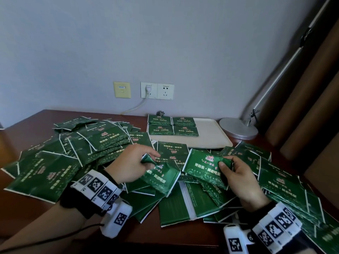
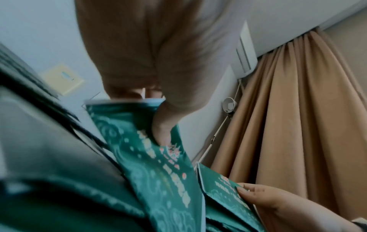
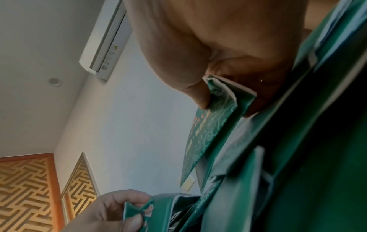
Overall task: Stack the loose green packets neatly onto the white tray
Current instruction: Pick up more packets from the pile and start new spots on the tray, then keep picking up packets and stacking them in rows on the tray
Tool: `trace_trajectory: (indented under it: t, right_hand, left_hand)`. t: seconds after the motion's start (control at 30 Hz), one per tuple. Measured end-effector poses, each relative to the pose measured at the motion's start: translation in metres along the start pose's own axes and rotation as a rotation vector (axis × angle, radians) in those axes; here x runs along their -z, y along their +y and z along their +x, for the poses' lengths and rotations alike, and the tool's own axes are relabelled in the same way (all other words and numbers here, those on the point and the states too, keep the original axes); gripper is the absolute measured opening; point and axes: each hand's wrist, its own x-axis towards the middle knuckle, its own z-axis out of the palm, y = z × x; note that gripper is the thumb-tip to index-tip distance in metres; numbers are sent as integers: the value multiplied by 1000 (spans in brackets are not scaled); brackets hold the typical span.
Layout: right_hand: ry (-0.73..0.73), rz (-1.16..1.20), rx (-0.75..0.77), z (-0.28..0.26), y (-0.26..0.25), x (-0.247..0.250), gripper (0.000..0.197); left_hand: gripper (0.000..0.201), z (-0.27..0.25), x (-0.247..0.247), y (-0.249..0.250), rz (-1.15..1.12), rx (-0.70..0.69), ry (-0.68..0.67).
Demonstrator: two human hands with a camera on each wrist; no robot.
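Note:
Several loose green packets [image 1: 102, 142] lie in a heap across the brown table. My left hand [image 1: 135, 162] pinches one green packet [image 1: 161, 177] by its upper corner, thumb on its printed face [image 2: 158, 157]. My right hand [image 1: 236, 173] grips a second green packet [image 1: 203, 166] by its right edge, thumb on top; the right wrist view shows that packet [image 3: 208, 130] edge-on. Both packets are held just above the heap, side by side. The white tray [image 1: 211, 136] sits behind them, with stacked green packets [image 1: 173, 125] in a two-by-two block at its left end.
A round metal lamp base [image 1: 238, 128] stands right of the tray, its arm rising toward the brown curtain [image 1: 302, 107]. Wall sockets [image 1: 156, 90] with a plugged cable sit behind the table. More packets spread to the right table edge [image 1: 286, 184].

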Motion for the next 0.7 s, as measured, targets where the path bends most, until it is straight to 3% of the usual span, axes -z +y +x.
trace_trajectory:
  t: [0.1,0.3,0.37,0.5,0.6,0.7]
  right_hand:
    - [8,-44,2,2,4,-1,5]
    - [75,-61,24,7,15,0,18]
    - [49,-59,22,7,17,0,25]
    - [30,-131,29,6,20,-4,26]
    - [42,-172,61,5,20,-5,24]
    - [40,-117,93,2,9,-4,24]
  left_hand:
    - [15,1,5,3,-22,5,104]
    - [20,10,5,-5,-220,4,129]
    - [27,13,0,-9,-188,89,99]
    - [60,16,-5,-22,-182,301,-121]
    - [57,18,-5,-28,-196,299,-140]
    - [43,21,-2,-27,-198,228,-60]
